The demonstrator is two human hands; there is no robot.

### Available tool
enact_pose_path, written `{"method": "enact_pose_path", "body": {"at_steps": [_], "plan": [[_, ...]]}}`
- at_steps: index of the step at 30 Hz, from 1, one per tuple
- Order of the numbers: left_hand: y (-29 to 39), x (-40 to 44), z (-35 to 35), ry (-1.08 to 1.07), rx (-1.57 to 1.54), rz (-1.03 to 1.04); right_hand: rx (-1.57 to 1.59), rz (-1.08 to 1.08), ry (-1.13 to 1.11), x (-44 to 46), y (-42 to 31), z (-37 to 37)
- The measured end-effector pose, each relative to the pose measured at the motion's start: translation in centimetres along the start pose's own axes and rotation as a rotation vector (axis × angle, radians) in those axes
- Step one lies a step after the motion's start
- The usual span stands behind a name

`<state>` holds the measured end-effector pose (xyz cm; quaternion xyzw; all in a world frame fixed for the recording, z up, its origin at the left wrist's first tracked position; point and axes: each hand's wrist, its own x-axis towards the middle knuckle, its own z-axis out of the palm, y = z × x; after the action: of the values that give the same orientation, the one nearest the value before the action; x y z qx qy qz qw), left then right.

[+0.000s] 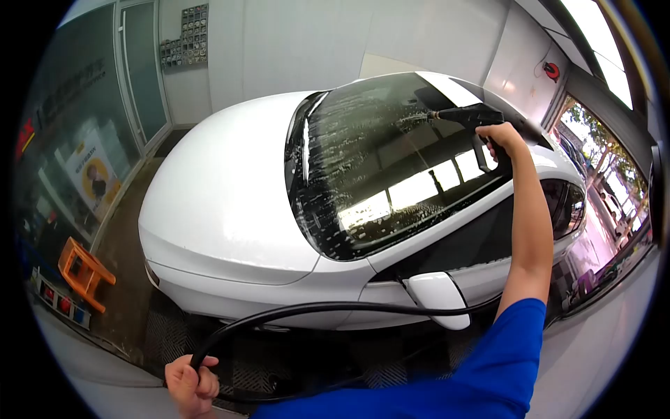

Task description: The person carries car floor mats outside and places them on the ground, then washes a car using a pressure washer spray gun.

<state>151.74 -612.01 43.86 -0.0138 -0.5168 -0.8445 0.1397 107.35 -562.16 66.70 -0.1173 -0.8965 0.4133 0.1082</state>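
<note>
My right hand (497, 137) is wrapped round the grip of a black spray gun (471, 115), held out over the windshield (391, 153) of a white car (216, 188). The nozzle points left, and a spray of water shows at its tip. Streaks of foam and water cover much of the glass, mainly toward its lower edge. Low at the left, my left hand (191, 385) is closed round a thick black hose (279, 314). The hose arcs across in front of the car's side and passes the white side mirror (438, 293).
An orange stool (84, 272) stands at the left by a glass door (139, 77). Dark grid tiles (174, 335) cover the floor beside the car. A red reel (551, 71) hangs on the back right wall, near an opening to the outside.
</note>
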Motion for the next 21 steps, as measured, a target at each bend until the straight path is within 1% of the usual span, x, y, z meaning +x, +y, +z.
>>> {"method": "enact_pose_path", "body": {"at_steps": [2,3,4,5,6,8,10,11,12,13,14,16,17,19,21], "plan": [[2.4,1.4,-2.1,-0.035,0.035,0.009,-0.02,-0.139,0.051,-3.0,-1.8,0.9],[3.3,2.0,-2.9,-0.045,0.041,-0.038,-0.084,-0.132,0.077,-3.7,-2.5,0.1],[3.7,3.0,-3.6,-0.075,0.073,-0.03,-0.039,-0.086,0.126,-4.6,-3.1,-0.4],[3.8,4.1,-4.2,-0.112,0.102,-0.013,-0.063,-0.09,0.145,-7.0,-4.2,-1.3],[3.8,5.2,-4.9,-0.134,0.098,-0.041,-0.067,-0.044,0.19,-9.4,-5.3,-2.1],[3.2,6.9,-5.5,-0.16,0.256,-0.032,-0.131,-0.055,0.266,-11.3,-5.2,-5.6],[2.9,8.0,-5.1,-0.201,0.281,-0.096,-0.221,0.072,0.367,-14.4,-5.2,-8.6],[2.6,8.5,-4.7,-0.27,0.314,-0.151,-0.252,0.099,0.35,-14.5,-3.5,-11.1],[2.5,8.9,-4.1,-0.336,0.348,-0.201,-0.279,0.123,0.332,-15.5,-3.1,-12.2],[2.6,9.0,-3.1,-0.376,0.315,-0.285,-0.281,0.199,0.379,-16.9,-2.6,-13.1],[2.4,9.1,-2.4,-0.424,0.288,-0.34,-0.34,0.203,0.396,-17.2,-1.3,-14.4],[0.6,8.8,-1.7,-0.469,0.236,-0.424,-0.37,0.242,0.353,-19.2,-1.4,-14.5],[-0.2,8.5,-1.3,-0.499,0.282,-0.438,-0.418,0.272,0.362,-19.3,-1.2,-14.5],[-1.2,8.0,-0.5,-0.55,0.323,-0.493,-0.451,0.227,0.334,-18.8,-0.8,-14.2],[-2.3,7.2,-0.1,-0.536,0.303,-0.483,-0.459,0.184,0.301,-18.6,-1.4,-13.1]]}}
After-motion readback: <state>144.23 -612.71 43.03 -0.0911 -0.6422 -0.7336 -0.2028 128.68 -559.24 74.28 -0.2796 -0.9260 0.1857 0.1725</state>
